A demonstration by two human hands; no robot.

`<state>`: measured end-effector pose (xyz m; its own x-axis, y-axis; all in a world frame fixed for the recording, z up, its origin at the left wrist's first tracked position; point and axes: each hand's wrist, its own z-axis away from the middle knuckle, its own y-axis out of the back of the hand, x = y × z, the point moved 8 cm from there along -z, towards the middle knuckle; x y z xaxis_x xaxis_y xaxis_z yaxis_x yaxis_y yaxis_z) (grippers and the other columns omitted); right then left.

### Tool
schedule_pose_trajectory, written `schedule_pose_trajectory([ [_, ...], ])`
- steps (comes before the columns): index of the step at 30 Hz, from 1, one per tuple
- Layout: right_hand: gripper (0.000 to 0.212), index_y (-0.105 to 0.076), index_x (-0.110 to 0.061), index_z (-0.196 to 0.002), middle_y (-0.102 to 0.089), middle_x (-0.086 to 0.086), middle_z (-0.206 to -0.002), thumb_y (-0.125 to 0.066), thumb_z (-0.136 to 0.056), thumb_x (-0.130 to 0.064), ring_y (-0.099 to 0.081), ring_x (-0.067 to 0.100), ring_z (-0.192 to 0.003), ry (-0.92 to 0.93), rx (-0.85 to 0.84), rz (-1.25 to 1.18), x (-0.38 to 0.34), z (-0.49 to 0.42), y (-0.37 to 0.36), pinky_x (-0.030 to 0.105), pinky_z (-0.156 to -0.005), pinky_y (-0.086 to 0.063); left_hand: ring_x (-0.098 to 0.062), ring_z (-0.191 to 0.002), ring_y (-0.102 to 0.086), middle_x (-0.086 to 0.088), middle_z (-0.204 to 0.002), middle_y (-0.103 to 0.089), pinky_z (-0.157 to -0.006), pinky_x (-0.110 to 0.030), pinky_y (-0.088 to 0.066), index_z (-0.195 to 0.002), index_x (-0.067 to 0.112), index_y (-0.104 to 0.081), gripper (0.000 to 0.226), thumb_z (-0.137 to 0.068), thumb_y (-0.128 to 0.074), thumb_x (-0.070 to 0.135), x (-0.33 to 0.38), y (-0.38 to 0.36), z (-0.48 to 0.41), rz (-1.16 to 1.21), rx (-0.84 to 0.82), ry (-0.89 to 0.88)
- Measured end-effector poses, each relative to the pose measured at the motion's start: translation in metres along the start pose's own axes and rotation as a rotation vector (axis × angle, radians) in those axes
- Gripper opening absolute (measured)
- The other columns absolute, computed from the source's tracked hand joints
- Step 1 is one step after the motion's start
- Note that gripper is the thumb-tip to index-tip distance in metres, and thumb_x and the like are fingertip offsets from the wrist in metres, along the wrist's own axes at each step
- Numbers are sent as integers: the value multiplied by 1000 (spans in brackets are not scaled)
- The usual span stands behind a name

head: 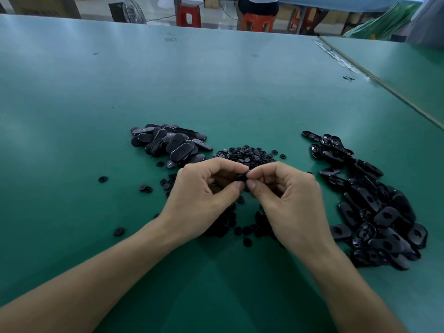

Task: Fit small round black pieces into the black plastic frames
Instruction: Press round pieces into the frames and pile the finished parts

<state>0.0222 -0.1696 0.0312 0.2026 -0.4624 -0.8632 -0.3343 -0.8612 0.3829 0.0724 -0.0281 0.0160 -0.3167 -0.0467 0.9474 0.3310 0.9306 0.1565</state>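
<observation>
Head view: left hand [204, 191] and right hand [290, 198] meet fingertip to fingertip, fingers curled, both pinching one black part [242, 177] between them. Most of the part is hidden; whether a round piece is seated cannot be told. Loose round pieces [249, 156] lie just beyond the fingertips and under both palms. Frames [374, 212] are heaped right of the right hand; a second heap [168, 145] lies beyond the left hand. Risk: uneven thumb pressure would likely tilt the piece, so it jams or springs into the loose pieces. Risk: a wrist sweep would scatter pieces across the table [216, 80].
</observation>
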Motion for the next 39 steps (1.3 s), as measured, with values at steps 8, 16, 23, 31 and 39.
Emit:
schedule_pose_trajectory([
  [8,25,-78,-32,-88,-75,-19,-83,-78,-84,-8,-72,2,-81,8,45,-50,-4,2,-2,14,-73,-52,-18,-80,-72,5,-88,-76,-76,-39,-60,-97,30,-71,21,-83,-67,15,2,2,0,-51,19,-29],
  [16,24,-80,-28,-95,-74,-16,-88,-77,-84,-7,-70,2,-86,61,24,-25,-9,1,-3,11,-74,-50,-9,-69,-65,6,-83,-73,-61,-23,-53,-98,26,-71,17,-89,-72,11,-1,4,-3,-33,14,-21],
  [23,30,-73,-34,-95,-72,-16,-93,-74,-87,-6,-69,2,-88,55,-8,-5,-7,-3,1,9,-76,-49,-6,-86,-72,9,-94,-76,-77,-18,-54,-102,29,-70,22,-87,-68,13,2,-2,-4,-9,-26,-31],
  [31,21,-74,-27,-93,-75,-17,-85,-77,-85,-7,-72,4,-82,1,-44,-71,2,-5,3,14,-76,-53,-11,-83,-70,1,-91,-76,-78,-24,-57,-99,22,-71,25,-85,-77,3,-2,3,-6,50,5,-4],
  [39,16,-75,-26,-89,-75,-12,-82,-77,-86,-11,-72,7,-78,-26,-78,-58,7,-5,5,21,-74,-57,-10,-80,-72,1,-87,-77,-75,-19,-55,-97,21,-73,26,-82,-78,0,-3,2,-4,75,-1,12],
])
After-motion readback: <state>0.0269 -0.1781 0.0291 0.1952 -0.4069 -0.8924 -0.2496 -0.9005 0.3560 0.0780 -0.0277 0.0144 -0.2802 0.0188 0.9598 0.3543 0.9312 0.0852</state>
